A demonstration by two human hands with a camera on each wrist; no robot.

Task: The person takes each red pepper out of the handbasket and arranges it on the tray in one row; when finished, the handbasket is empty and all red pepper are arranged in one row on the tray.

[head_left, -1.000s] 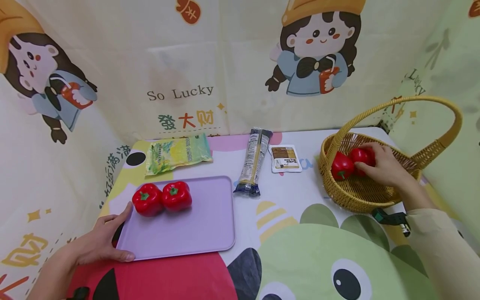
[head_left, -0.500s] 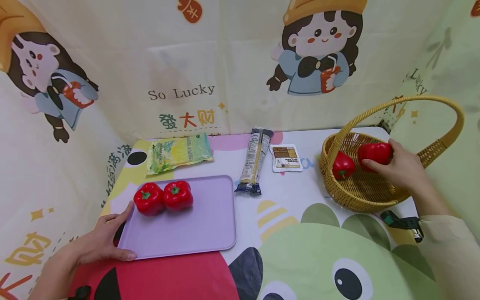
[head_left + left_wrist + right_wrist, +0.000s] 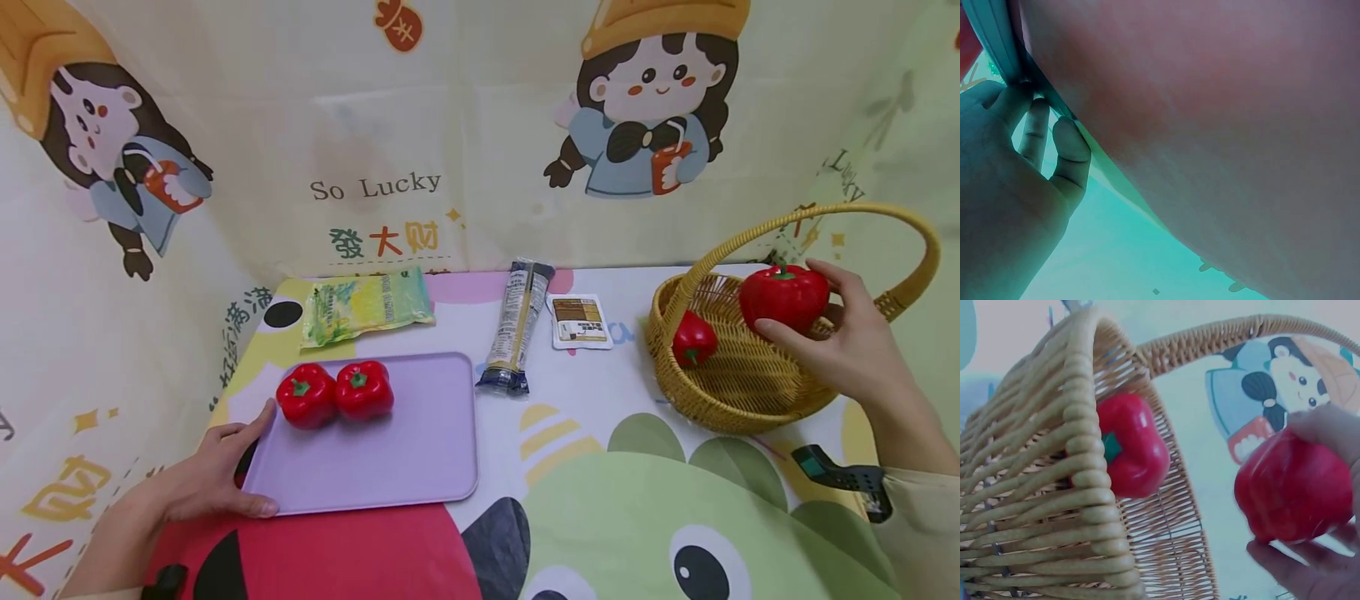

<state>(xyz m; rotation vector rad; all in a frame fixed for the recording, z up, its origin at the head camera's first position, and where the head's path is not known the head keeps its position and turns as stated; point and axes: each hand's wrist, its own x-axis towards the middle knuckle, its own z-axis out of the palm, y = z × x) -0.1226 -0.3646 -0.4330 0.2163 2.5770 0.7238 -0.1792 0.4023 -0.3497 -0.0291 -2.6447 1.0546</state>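
In the head view, the left hand (image 3: 210,479) is resting spread fingers against the tray (image 3: 405,471), where two peppers (image 3: 306,397) are sitting; the right hand (image 3: 858,346) is gripping another pepper (image 3: 783,297) over the basket (image 3: 705,408). In the right wrist view, one more pepper (image 3: 1138,447) is lying inside the basket.

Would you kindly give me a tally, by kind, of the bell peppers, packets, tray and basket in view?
Red bell peppers: 4
Packets: 3
Tray: 1
Basket: 1
Total: 9
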